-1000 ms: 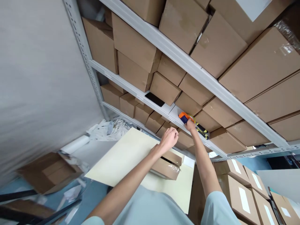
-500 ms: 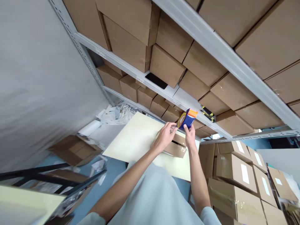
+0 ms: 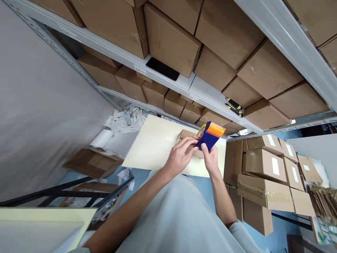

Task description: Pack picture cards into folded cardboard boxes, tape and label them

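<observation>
In my right hand (image 3: 211,160) is a blue and orange tape dispenser (image 3: 207,141), gripped low on its body with the thumb on the near face. A yellow-edged tape roll (image 3: 201,130) shows at its left side, partly hidden. The bent fingers and thumb of my left hand (image 3: 181,153) close on the dispenser's lower left edge; any loose tape end there is too small to see. Beneath both hands lies a small cardboard box (image 3: 185,134), largely covered by them, on a pale yellow tabletop (image 3: 147,147).
Shelving with cardboard boxes (image 3: 219,66) rises ahead. On its ledge lie a black phone (image 3: 162,69) and two yellow-black utility knives (image 3: 234,107). Stacked cartons (image 3: 264,165) stand at right. Left are scrap paper (image 3: 129,119), an open carton (image 3: 92,163) and a black frame (image 3: 76,193).
The dispenser has turned in my right hand, so its orange part faces me more. My left fingers have moved onto its lower edge, and both hands cover more of the box. The view has shifted.
</observation>
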The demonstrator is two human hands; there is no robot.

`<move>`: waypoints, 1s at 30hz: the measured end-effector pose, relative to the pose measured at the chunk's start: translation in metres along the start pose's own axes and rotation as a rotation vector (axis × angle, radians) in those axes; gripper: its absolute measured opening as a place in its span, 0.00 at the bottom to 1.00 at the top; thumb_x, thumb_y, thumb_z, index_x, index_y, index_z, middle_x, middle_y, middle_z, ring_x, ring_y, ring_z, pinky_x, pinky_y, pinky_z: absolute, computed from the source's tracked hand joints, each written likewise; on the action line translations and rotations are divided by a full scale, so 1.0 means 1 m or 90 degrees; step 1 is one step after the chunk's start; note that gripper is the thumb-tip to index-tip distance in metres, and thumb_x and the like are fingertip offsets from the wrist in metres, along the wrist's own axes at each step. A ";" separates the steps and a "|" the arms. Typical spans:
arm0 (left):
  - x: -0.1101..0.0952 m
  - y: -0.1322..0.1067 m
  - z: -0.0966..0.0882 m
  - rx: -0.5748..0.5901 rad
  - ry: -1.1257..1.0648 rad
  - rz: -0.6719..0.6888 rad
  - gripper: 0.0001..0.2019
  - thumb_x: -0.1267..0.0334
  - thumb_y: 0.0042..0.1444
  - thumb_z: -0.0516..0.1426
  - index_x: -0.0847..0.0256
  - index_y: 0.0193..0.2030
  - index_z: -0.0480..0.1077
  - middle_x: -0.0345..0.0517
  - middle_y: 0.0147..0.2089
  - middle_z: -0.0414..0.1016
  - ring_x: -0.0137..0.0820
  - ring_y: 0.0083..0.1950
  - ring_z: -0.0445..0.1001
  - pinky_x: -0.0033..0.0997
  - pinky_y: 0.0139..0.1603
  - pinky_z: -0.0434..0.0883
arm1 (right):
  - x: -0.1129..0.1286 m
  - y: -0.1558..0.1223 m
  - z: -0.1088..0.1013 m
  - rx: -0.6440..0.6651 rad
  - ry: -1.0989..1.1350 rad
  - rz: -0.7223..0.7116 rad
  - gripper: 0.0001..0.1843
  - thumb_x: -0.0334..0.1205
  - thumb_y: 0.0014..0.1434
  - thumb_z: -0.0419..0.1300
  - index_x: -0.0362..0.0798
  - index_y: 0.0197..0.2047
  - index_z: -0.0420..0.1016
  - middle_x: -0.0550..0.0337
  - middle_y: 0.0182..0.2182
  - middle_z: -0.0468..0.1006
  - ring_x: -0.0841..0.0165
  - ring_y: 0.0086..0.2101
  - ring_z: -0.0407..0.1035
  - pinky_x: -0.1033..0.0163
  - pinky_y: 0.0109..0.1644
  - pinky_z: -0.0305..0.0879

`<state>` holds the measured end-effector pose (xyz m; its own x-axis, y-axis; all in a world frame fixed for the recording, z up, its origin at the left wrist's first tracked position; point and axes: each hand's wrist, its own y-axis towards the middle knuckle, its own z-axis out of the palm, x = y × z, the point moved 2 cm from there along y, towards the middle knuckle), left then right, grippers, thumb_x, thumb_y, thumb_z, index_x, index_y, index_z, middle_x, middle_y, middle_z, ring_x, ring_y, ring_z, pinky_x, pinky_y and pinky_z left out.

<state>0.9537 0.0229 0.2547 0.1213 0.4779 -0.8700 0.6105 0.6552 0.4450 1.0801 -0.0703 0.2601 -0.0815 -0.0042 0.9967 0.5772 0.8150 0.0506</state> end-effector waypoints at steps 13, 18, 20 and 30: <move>-0.046 0.029 -0.106 -0.027 0.030 0.055 0.17 0.56 0.69 0.65 0.55 0.62 0.78 0.51 0.57 0.81 0.40 0.57 0.79 0.40 0.56 0.79 | 0.016 -0.027 0.011 0.118 -0.287 -0.095 0.27 0.63 0.70 0.65 0.51 0.59 0.76 0.47 0.52 0.86 0.53 0.49 0.82 0.49 0.56 0.81; -0.055 0.039 -0.127 0.070 0.037 0.094 0.10 0.61 0.69 0.64 0.54 0.55 0.81 0.47 0.53 0.83 0.39 0.55 0.79 0.42 0.59 0.78 | 0.027 -0.033 0.011 0.138 -0.431 -0.187 0.17 0.55 0.74 0.63 0.52 0.55 0.74 0.48 0.46 0.84 0.54 0.45 0.79 0.49 0.51 0.80; -0.055 0.038 -0.132 0.100 0.031 0.104 0.09 0.62 0.69 0.63 0.54 0.53 0.82 0.46 0.51 0.84 0.39 0.54 0.79 0.41 0.58 0.78 | 0.031 -0.036 0.012 0.143 -0.480 -0.229 0.12 0.51 0.74 0.63 0.52 0.52 0.74 0.49 0.44 0.83 0.55 0.43 0.78 0.50 0.49 0.79; -0.038 0.026 -0.131 0.152 -0.021 0.148 0.05 0.63 0.72 0.62 0.54 0.46 0.83 0.45 0.42 0.84 0.35 0.46 0.79 0.38 0.50 0.77 | 0.042 -0.052 0.013 0.213 -0.593 -0.319 0.06 0.44 0.75 0.62 0.53 0.50 0.70 0.51 0.41 0.80 0.54 0.42 0.76 0.47 0.48 0.77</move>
<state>0.8619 0.0984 0.3272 0.3023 0.5768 -0.7589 0.7286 0.3735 0.5741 1.0363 -0.1051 0.2987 -0.9046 -0.0542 0.4229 0.0706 0.9592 0.2738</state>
